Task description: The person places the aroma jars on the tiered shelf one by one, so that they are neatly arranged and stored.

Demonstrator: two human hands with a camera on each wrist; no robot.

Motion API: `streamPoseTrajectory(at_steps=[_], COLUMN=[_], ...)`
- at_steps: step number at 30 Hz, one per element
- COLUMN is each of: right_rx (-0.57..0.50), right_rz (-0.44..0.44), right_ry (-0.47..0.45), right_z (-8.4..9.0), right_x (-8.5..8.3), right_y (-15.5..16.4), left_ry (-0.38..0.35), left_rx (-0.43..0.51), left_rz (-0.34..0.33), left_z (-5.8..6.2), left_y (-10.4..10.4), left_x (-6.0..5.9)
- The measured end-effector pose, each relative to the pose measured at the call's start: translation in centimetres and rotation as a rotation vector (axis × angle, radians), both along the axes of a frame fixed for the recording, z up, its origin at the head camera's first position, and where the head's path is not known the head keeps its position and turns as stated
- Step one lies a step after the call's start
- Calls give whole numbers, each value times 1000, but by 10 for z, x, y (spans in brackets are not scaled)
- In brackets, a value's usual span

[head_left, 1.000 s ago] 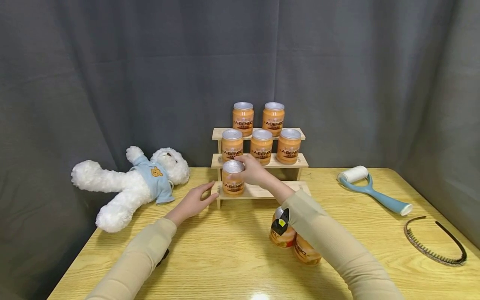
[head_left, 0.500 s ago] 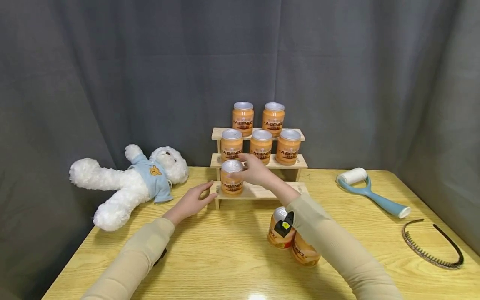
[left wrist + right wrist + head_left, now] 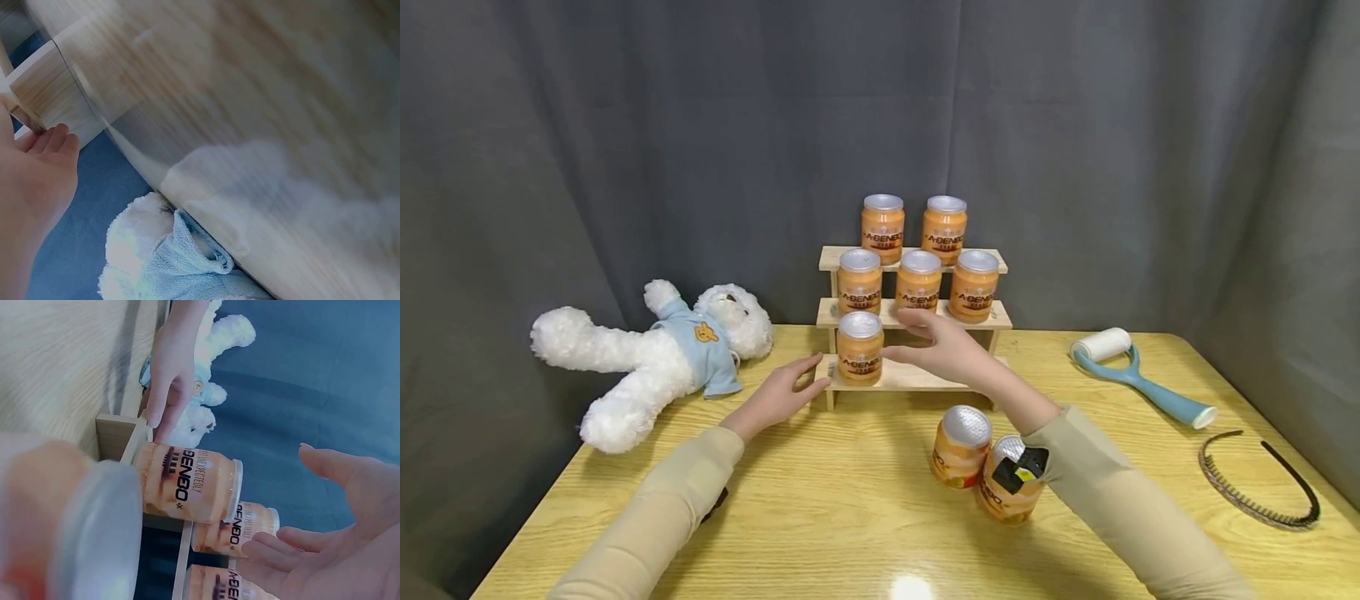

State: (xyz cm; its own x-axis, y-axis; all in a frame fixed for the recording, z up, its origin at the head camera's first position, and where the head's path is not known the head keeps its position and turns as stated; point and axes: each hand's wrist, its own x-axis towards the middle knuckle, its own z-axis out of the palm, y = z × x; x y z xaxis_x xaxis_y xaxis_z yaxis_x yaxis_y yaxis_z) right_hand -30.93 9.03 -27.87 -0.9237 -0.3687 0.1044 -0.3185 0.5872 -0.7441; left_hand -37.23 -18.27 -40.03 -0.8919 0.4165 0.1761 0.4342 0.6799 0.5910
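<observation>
While your right hand (image 3: 943, 350) hovers spread and empty at three o'clock of the "BENDO" jar (image 3: 860, 347), your flat left hand (image 3: 778, 397) touches the rack (image 3: 917, 379).

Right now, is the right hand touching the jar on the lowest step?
Apart. The right wrist view shows open space between the right hand and the jar; the head view agrees.

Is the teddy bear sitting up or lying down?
Lying down. The teddy bear is flat on the table, legs stretched out sideways.
</observation>
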Motion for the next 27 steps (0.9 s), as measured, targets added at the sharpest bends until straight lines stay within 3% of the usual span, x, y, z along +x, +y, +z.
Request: streamPoseTrajectory(at_steps=[14,21,27], right_rx=[79,90,87], right_rz=[34,65,37], right_ry=[87,127,136], right_z=[-1,-14,-29], right_x=[44,60,74], right_y=[50,70,82], left_ry=[24,8,-7], left_rx=[6,17,29], left_rz=[-8,-14,-14], left_z=[0,1,-2], left_y=[0,-1,-1], left_x=[-1,-1,-1])
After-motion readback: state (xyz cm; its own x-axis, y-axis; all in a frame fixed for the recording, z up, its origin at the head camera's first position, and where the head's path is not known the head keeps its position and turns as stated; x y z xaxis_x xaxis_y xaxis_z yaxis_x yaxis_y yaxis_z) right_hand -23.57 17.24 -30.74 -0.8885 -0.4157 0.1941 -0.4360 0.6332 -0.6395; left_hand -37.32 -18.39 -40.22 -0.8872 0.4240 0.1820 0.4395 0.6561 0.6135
